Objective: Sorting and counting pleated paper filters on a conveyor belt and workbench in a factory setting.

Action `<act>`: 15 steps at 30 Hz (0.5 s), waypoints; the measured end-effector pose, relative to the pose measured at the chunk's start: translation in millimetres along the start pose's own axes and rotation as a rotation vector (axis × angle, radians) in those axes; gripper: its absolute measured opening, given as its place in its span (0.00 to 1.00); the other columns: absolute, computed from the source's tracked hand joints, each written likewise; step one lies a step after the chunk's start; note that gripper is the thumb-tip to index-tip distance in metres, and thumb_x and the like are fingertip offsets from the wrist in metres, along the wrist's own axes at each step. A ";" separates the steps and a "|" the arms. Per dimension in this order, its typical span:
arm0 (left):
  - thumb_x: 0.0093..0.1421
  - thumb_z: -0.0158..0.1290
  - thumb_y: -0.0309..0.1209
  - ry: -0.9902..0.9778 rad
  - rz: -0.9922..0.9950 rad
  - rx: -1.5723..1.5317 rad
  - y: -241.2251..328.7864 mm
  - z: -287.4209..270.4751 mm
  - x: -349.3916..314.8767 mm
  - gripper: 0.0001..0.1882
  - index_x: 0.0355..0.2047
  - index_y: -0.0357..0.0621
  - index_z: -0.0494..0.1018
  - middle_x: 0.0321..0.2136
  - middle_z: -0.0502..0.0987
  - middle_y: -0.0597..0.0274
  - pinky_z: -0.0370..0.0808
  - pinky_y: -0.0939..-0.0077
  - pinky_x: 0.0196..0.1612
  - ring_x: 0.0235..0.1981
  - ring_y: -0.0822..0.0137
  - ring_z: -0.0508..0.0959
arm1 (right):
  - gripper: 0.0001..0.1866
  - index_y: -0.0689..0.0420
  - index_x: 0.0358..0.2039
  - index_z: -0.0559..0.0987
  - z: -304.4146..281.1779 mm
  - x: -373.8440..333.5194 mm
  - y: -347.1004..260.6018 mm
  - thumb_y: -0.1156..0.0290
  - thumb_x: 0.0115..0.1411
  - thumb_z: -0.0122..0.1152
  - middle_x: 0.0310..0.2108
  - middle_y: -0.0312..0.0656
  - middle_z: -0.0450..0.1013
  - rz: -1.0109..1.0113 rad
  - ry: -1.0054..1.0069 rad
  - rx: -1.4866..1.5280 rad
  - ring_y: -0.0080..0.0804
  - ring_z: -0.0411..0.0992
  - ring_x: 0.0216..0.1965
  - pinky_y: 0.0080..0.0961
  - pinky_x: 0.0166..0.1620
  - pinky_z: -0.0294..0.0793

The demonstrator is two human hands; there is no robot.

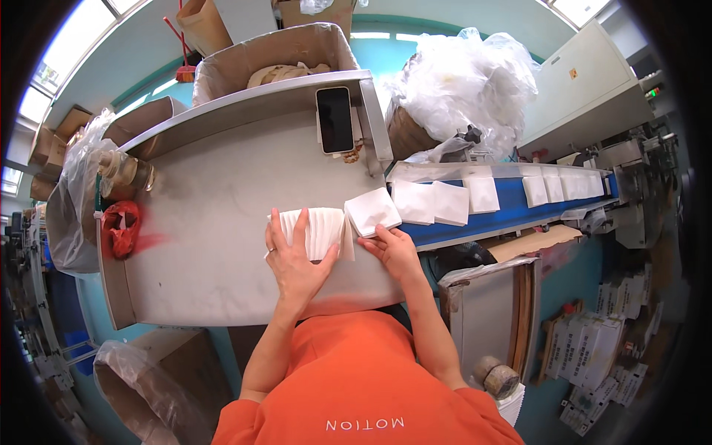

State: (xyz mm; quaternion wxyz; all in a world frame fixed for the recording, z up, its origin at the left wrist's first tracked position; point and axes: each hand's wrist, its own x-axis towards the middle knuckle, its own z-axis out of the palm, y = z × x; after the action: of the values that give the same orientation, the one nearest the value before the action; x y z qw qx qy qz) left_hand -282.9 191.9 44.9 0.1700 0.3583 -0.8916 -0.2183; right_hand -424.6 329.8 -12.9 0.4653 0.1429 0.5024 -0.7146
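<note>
A row of folded white paper napkins (325, 228) stands on edge on the metal table in front of me. My left hand (297, 261) is closed around its left and near sides, fingers over the top and thumb at the near right. Just right of the row, my right hand (394, 254) pinches the near right corner of a flat, square stack of napkins (371, 211). That stack lies tilted at the table's right edge, where the blue conveyor belt (504, 222) begins. More napkin stacks (432, 203) lie in a line along the belt.
The metal table (222, 185) has a raised rim at its back and left. A black phone (335, 121) lies by the back right corner. A red plastic bag (121, 228) and tape rolls (126, 172) sit at the left edge. Cardboard boxes (174, 363) stand around the table.
</note>
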 end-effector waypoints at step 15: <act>0.44 0.63 0.44 0.016 0.006 -0.015 -2.3 -0.5 -3.6 0.39 0.58 0.54 0.64 0.63 0.48 0.44 0.66 0.47 0.48 0.60 0.41 0.55 | 0.15 0.72 0.40 0.70 -23.1 8.6 -9.1 0.68 0.67 0.47 0.36 0.50 0.74 -0.192 0.134 0.158 0.37 0.77 0.38 0.19 0.40 0.80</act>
State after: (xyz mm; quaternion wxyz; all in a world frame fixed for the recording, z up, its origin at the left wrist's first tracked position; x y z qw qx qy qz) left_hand -278.9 192.8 43.7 0.1803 0.3562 -0.8896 -0.2218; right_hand -442.5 345.6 -23.8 0.3475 0.1778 0.4856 -0.7822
